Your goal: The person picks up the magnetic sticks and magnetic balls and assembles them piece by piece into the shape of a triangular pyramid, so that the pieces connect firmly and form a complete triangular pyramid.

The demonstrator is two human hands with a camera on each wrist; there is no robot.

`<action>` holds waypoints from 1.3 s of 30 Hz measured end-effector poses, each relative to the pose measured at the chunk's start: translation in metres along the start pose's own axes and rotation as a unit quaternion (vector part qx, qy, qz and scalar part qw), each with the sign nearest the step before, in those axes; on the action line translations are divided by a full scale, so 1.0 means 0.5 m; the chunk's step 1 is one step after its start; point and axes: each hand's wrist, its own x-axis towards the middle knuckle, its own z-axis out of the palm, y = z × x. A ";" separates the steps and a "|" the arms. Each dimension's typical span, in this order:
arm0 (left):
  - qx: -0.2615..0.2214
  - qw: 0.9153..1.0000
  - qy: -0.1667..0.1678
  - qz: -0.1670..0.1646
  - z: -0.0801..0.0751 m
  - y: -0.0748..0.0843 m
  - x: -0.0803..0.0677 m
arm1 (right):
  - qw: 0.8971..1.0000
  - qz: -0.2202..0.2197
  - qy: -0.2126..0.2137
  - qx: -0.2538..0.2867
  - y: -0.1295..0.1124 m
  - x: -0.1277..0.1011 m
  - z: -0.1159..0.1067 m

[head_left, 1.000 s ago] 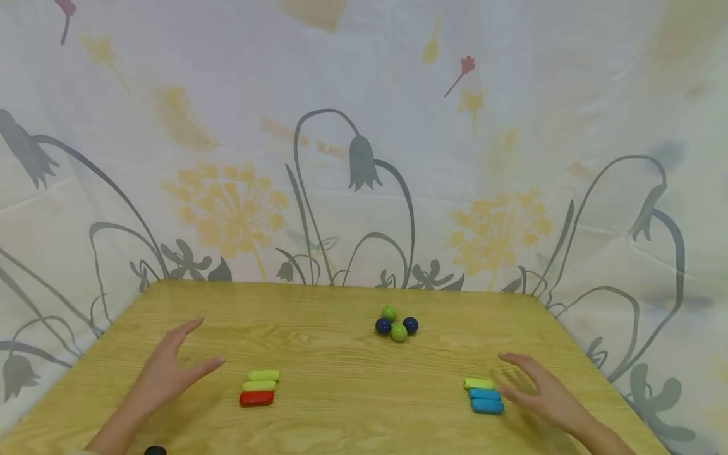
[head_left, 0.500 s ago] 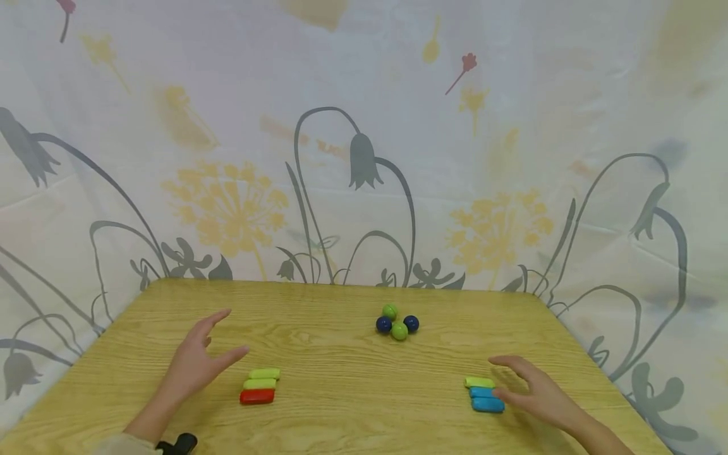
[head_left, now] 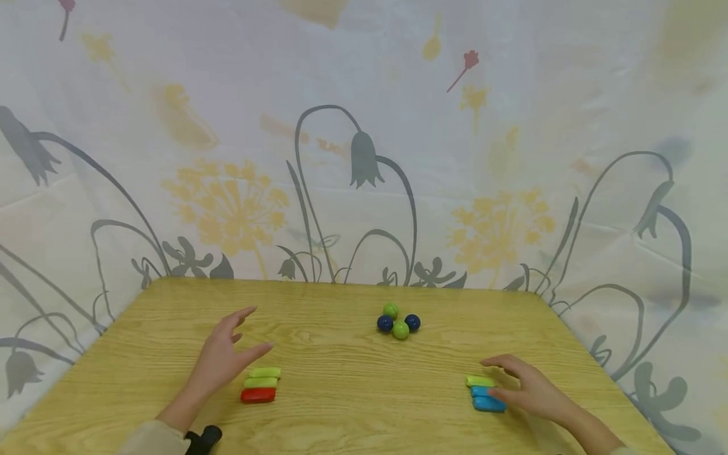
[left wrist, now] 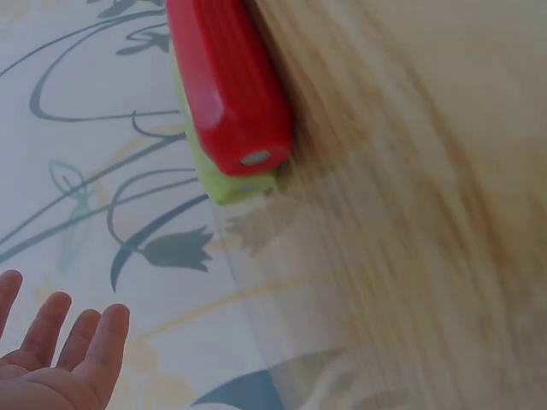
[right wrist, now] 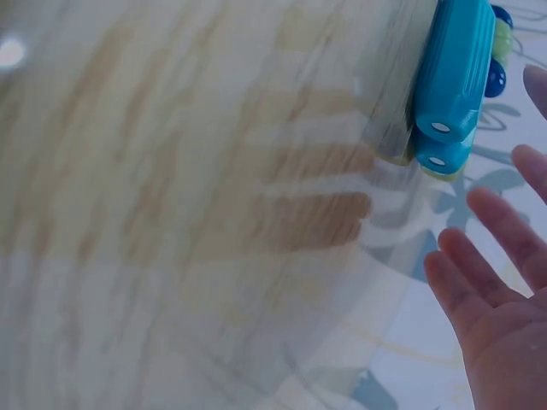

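Left group, on the table (head_left: 341,417), toward its left edge: a red stick (head_left: 258,395) lies flat, its long axis running left to right, roughly parallel to the far edge. In the left wrist view one end face, bearing a pale oval, is turned toward the camera. Beyond it, alongside and on nearly the same axis, lie a middle yellow-green stick (head_left: 260,383) and a far yellow-green stick (head_left: 265,373).

Left hand (head_left: 220,360): raised at the left of this group, wide, thumb well apart from the extended fingers, palm bare.

Right group, toward the right edge: a near blue stick (head_left: 489,404), a second blue stick (head_left: 479,391) and a light yellow-green stick (head_left: 479,381), in that order toward the far edge. Long axes run left to right, right ends dipping slightly nearer.

Right hand (head_left: 529,388): at the right of this group, wide, fingers gently bent and spread from the thumb. In the head view the thumb tip overlaps the blue sticks; contact cannot be told.

Near the far edge, right of its middle: two green balls (head_left: 400,330) and two dark blue balls (head_left: 385,323), clustered.
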 end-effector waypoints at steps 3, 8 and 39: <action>-0.003 1.000 0.002 0.006 0.012 0.004 0.009 | 1.000 -0.006 -0.003 0.002 0.001 0.006 0.000; -0.011 1.000 0.007 0.016 0.033 0.015 0.021 | 1.000 -0.018 -0.017 0.017 0.002 0.019 0.000; -0.102 0.995 0.011 0.018 0.177 0.061 0.073 | 0.979 0.092 -0.132 0.125 0.030 0.054 -0.002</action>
